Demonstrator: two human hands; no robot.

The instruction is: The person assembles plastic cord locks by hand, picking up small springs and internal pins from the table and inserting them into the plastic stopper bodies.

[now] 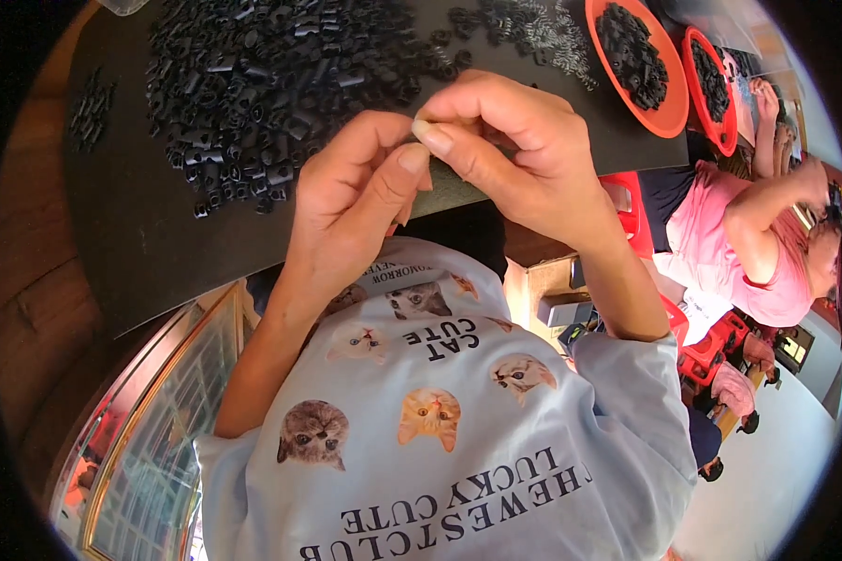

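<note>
My left hand (354,182) and my right hand (524,140) meet at the fingertips over the near edge of the dark table (131,224). Both are closed in a pinch, thumb against forefinger. Whatever they grip is hidden between the fingers or too small to make out. Just beyond my left hand spreads a big heap of small black plastic pieces (243,112), short and tube-like. Past my right hand lies a pile of small metal springs (552,37), with some black pieces beside it.
An orange bowl (675,103) of black pieces stands at the right, with a red-orange bowl (728,140) of similar pieces beyond it. A smaller cluster of black parts (92,110) lies far left. A co-worker in a pink shirt (734,234) sits at the right near red stools.
</note>
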